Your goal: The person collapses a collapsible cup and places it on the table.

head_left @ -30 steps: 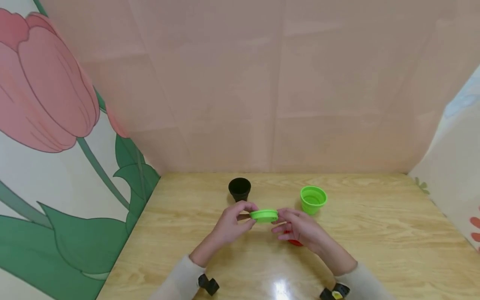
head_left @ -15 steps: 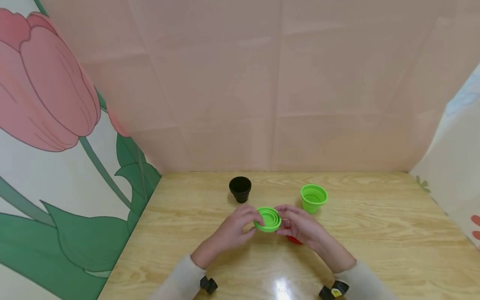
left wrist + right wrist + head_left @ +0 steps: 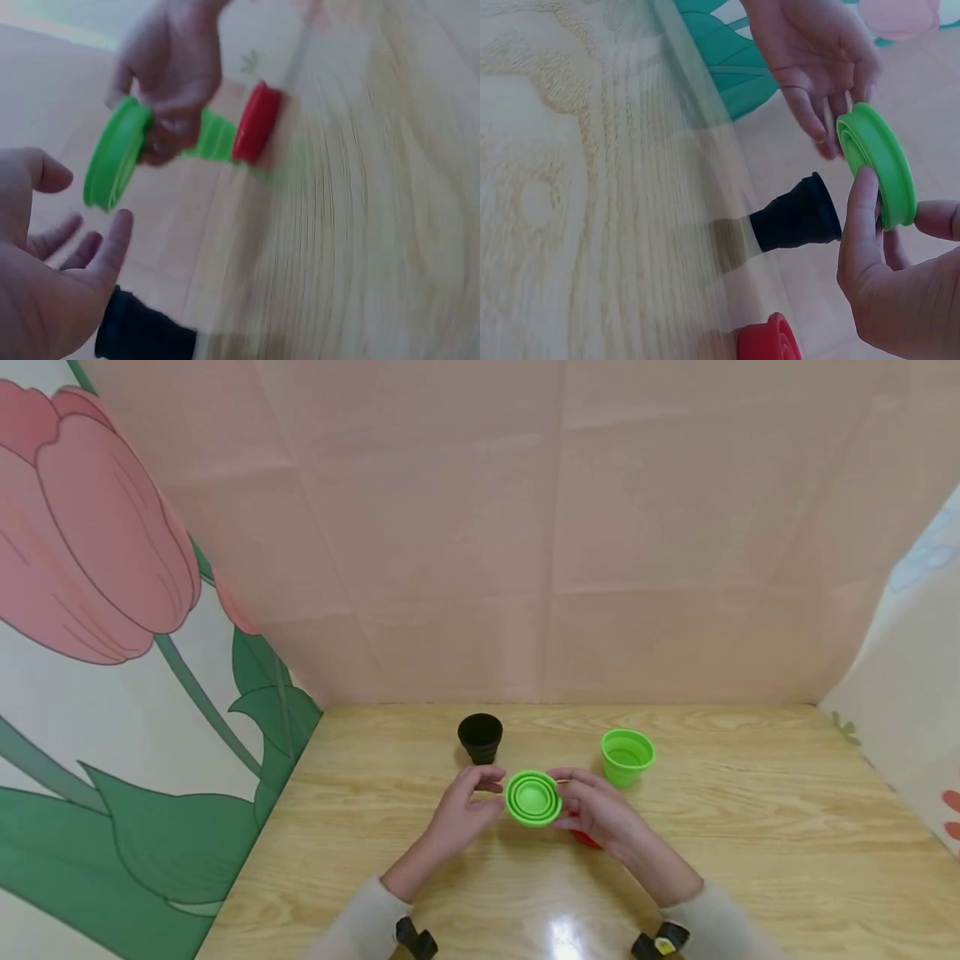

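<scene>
A light green collapsible cup [image 3: 532, 797], folded flat into concentric rings, is held above the table with its ringed face toward the head camera. My right hand [image 3: 603, 818] pinches its right edge between thumb and fingers, as the right wrist view shows on the folded cup [image 3: 881, 165]. At the cup's left side, my left hand [image 3: 465, 814] has its fingers spread; a gap separates them from the rim in the left wrist view. Partly hidden under my right hand lies a red folded cup [image 3: 587, 840], seen fully in the left wrist view as a red disc [image 3: 257, 124].
Behind my left hand stands an extended black cup [image 3: 480, 742]. A second green cup [image 3: 627, 760], extended, stands upright beyond my right hand. All rest on a wood-grain table [image 3: 750, 810], with a pinkish cloth [image 3: 450, 568] hanging behind its far edge.
The folded green cup has tilted from edge-on to face the head camera. My left fingers, earlier on its rim, have let go and drawn slightly left. The right hand keeps hold.
</scene>
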`<state>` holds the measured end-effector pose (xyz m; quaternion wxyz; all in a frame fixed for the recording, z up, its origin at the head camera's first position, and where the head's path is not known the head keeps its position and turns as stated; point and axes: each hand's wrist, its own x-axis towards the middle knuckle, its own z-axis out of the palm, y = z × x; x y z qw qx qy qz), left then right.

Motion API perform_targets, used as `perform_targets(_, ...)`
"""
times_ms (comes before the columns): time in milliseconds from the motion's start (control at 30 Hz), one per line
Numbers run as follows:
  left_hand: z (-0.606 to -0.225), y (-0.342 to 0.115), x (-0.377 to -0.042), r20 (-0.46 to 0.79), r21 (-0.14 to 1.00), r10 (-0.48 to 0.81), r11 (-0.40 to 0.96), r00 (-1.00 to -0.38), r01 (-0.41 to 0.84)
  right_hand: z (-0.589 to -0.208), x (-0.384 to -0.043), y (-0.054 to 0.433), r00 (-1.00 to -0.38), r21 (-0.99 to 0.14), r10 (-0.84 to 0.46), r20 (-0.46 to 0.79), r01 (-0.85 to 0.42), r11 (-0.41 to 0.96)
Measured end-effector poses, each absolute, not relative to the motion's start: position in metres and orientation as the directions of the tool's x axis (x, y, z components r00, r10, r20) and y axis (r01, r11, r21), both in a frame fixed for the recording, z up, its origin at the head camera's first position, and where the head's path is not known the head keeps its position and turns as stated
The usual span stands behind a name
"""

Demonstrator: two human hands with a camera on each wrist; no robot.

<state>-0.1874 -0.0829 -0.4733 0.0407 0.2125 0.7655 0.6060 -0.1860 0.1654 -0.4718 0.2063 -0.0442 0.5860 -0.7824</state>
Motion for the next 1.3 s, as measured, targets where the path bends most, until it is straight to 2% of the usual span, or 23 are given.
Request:
perform_targets(133,-0.476,-0.076,-0.187,0.046,0.997,0.338,0.036,-0.94,0.062,-0.475,-0.189,0.16,-0.916,-0.932,-0.347,-0.2,0.287,-0.223)
perform_targets(267,-0.478,-0.073,-0.188,-0.018,0.998,0.341,-0.043,-0.94,-0.034,-0.478,-0.192,0.156,-0.921,-0.937,-0.326,-0.215,0.289,-0.197)
perform_targets(633,-0.489,-0.079,-0.196,-0.104,0.994,0.32,-0.008,-0.942,-0.112,-0.484,-0.2,0.151,-0.901,-0.952,-0.364,-0.237,0.29,-0.097)
perform_targets(1100,-0.505,-0.088,-0.2,-0.145,0.989,0.306,0.069,-0.941,-0.13,-0.491,-0.203,0.135,-0.905,-0.964,-0.332,-0.267,0.255,0.08)
perform_targets(1300,-0.512,-0.091,-0.199,-0.147,0.989,0.312,0.077,-0.939,-0.129,-0.493,-0.202,0.129,-0.901,-0.96,-0.333,-0.278,0.262,0.095)
